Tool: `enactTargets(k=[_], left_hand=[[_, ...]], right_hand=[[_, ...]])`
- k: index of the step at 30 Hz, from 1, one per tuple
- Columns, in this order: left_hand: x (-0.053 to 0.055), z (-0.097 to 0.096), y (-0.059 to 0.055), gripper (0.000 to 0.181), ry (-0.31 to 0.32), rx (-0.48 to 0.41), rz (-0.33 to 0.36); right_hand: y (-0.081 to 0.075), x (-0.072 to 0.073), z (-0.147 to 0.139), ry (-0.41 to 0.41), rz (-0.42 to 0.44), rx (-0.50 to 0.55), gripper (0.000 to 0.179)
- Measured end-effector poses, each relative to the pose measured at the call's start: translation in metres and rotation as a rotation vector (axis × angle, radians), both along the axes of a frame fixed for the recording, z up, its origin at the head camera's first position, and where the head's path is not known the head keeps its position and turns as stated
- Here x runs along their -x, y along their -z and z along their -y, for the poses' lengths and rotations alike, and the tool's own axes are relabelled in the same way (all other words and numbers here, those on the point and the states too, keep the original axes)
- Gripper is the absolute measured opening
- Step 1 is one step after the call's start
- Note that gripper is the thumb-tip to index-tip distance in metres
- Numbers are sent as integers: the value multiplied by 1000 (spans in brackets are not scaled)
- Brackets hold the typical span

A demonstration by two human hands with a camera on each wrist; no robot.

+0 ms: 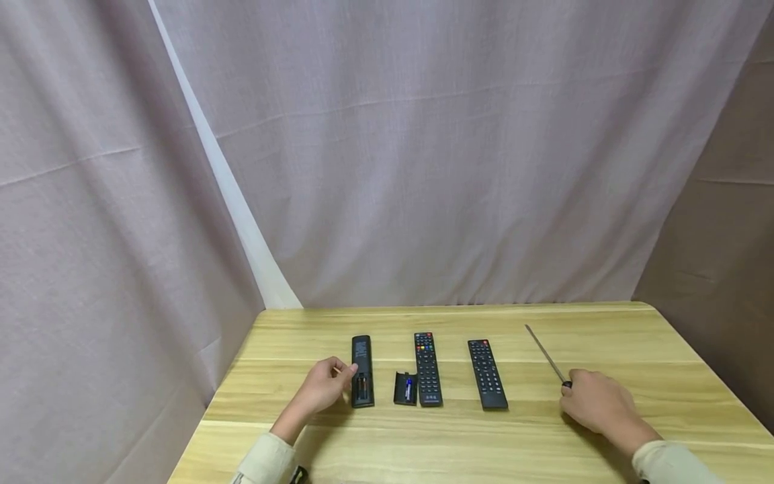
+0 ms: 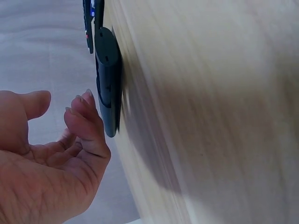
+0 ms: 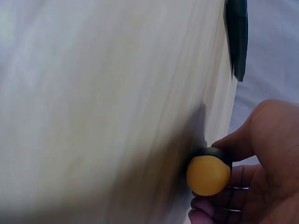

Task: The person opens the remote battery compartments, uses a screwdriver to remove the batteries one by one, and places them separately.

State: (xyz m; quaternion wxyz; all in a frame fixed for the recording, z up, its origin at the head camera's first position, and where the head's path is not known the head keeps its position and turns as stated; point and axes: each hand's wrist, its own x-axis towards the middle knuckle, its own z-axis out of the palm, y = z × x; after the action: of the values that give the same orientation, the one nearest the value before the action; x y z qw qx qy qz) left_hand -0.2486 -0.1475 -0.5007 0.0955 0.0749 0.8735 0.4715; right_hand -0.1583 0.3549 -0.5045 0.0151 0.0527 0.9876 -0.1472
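A black remote control [image 1: 361, 356] lies face down on the left with its battery compartment uncovered and a battery inside. At its left edge is my left hand [image 1: 326, 383]; in the left wrist view its fingers are loosely bent and hold nothing, thumb apart. Whether the fingertips touch the remote I cannot tell. Over on the right, my right hand [image 1: 595, 401] grips a screwdriver by its handle, the thin metal shaft [image 1: 546, 354] pointing away and to the left. The handle's round yellow end [image 3: 208, 175] faces the right wrist camera.
Mid-table, a second remote [image 1: 428, 370] lies buttons up beside a black battery cover [image 1: 405, 388] with a blue battery on it. A third remote [image 1: 486, 374] lies to its right, buttons up. Grey curtains [image 1: 423, 168] hang behind the wooden table [image 1: 435, 444].
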Motion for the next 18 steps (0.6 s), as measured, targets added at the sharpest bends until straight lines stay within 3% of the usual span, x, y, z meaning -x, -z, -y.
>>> enactTargets(k=[11, 18], left_hand=[[1, 3, 0, 36, 3, -11, 7], [2, 4, -1, 37, 17, -26, 15]], right_hand=[[-3, 9, -24, 33, 116, 81, 22], [-5, 12, -42, 55, 128, 86, 20]])
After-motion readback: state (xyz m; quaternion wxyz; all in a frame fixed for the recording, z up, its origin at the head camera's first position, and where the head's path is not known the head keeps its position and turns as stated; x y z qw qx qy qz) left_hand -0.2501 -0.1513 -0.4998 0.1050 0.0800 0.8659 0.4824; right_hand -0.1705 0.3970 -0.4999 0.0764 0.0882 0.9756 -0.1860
